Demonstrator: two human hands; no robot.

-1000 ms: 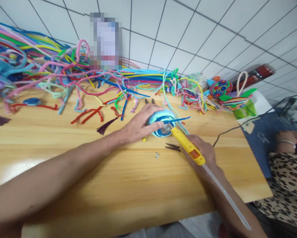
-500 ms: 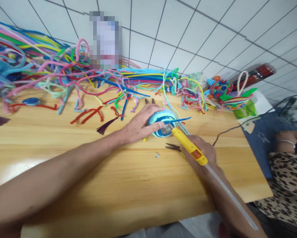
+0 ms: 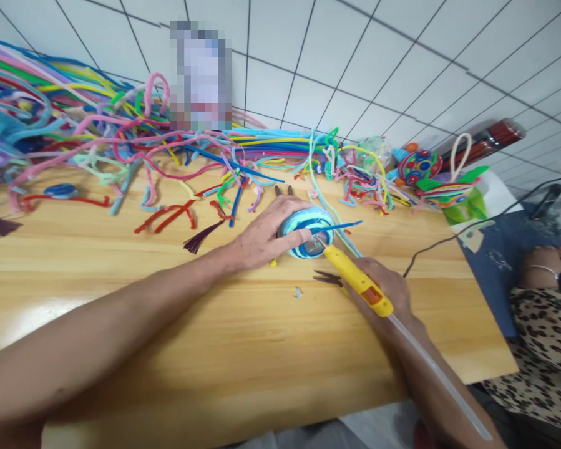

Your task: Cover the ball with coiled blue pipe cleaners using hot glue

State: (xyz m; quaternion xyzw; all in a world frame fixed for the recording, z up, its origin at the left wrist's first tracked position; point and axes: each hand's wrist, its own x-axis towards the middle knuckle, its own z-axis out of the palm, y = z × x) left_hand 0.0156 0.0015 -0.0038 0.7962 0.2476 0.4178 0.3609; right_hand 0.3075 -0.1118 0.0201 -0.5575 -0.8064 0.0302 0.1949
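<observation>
My left hand (image 3: 280, 232) grips a round piece wound with blue, light blue and pale green pipe cleaners (image 3: 311, 215), its thumb across the near face. A loose dark blue pipe cleaner end (image 3: 346, 226) sticks out to the right from it. In my right hand (image 3: 387, 284) is a yellow hot glue gun (image 3: 357, 277), a clear glue stick (image 3: 439, 374) trailing from its back. The gun's nozzle points at the centre of the round piece; whether it touches cannot be made out. Scissors (image 3: 327, 278) lie beside my right hand, their handles hidden.
Coloured pipe cleaners (image 3: 102, 125) heap along the tiled wall. A dark red tassel (image 3: 204, 236) and red pieces (image 3: 168, 215) lie nearer. A black cable (image 3: 439, 243) crosses the right side. Another person in leopard print (image 3: 542, 337) is beyond the table's right edge.
Almost nothing differs. The glue gun's nozzle stays at the round piece, and my left hand keeps its hold; the whole view has shifted very slightly.
</observation>
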